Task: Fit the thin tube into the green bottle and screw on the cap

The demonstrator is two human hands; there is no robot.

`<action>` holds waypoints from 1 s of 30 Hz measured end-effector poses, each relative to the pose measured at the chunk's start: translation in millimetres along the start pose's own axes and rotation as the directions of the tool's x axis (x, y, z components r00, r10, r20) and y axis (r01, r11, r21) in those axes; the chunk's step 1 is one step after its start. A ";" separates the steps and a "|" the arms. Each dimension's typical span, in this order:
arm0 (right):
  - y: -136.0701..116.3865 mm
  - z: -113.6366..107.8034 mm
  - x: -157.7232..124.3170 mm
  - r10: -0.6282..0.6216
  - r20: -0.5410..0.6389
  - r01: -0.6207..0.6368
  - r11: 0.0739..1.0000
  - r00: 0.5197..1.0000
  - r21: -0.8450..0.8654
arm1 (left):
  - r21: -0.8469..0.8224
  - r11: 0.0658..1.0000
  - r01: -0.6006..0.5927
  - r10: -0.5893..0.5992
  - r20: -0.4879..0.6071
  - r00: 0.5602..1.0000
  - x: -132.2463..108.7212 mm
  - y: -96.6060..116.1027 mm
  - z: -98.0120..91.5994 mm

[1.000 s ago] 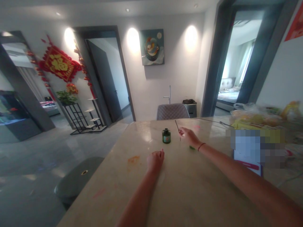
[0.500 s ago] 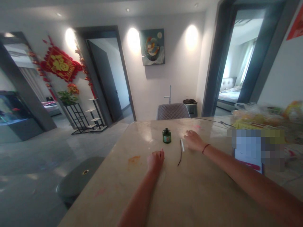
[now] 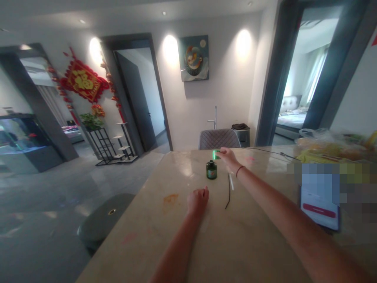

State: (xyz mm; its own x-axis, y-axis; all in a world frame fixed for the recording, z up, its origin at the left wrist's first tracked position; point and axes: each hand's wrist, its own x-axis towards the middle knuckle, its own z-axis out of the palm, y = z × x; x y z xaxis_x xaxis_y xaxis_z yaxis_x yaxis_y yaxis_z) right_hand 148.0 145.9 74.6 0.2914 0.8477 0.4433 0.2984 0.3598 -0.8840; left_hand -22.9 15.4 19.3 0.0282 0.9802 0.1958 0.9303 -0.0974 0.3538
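A small dark green bottle (image 3: 211,170) with a pale label and an open neck stands upright on the table (image 3: 250,236). Beyond it, my right hand (image 3: 228,156) pinches a small green thing (image 3: 216,154) with a bright green glowing streak; its kind is unclear. My left hand (image 3: 198,200) rests on the tabletop as a fist, nearer than the bottle and apart from it, with nothing seen in it. To the bottle's right lie a thin dark bent stick (image 3: 229,192) and a short white strip (image 3: 231,182).
A phone (image 3: 319,214), partly blurred out, lies at the right below plastic bags (image 3: 318,143). A thin dark cable (image 3: 265,151) runs along the far edge. One quilted chair (image 3: 219,139) stands behind the table, and a green stool (image 3: 107,220) at the left.
My right hand has moved left and away from me, from beside the white strip to beyond the bottle, and now holds the green thing. The left fist stays put. The view has shifted slightly.
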 end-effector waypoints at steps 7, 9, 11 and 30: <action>12.4 34.4 -19.7 -0.108 0.078 0.113 0.991 0.991 -0.071 | 0.004 1.000 -0.007 0.007 -0.006 1.000 0.8 -0.3 0.7; 17.6 34.5 -22.8 -0.176 0.126 0.190 0.975 0.976 -0.115 | 0.006 1.000 -0.010 0.010 -0.007 1.000 1.1 -0.3 1.3; 22.2 32.4 -22.4 -0.184 0.174 0.213 0.964 0.967 -0.162 | 0.008 1.000 -0.010 0.010 -0.010 1.000 1.0 -0.4 1.9; -1.7 4.8 -102.1 -0.128 0.488 0.012 0.972 0.864 0.234 | -0.176 0.974 -0.140 0.149 0.040 0.988 12.7 -13.8 12.0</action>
State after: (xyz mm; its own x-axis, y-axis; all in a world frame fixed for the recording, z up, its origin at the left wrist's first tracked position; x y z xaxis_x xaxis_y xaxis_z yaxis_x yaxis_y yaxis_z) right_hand 113.4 60.7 30.1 -0.2297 0.8762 0.4236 0.0808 0.4509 -0.8889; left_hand -30.9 31.3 6.0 0.1813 0.9609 0.2093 0.8382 -0.2623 0.4781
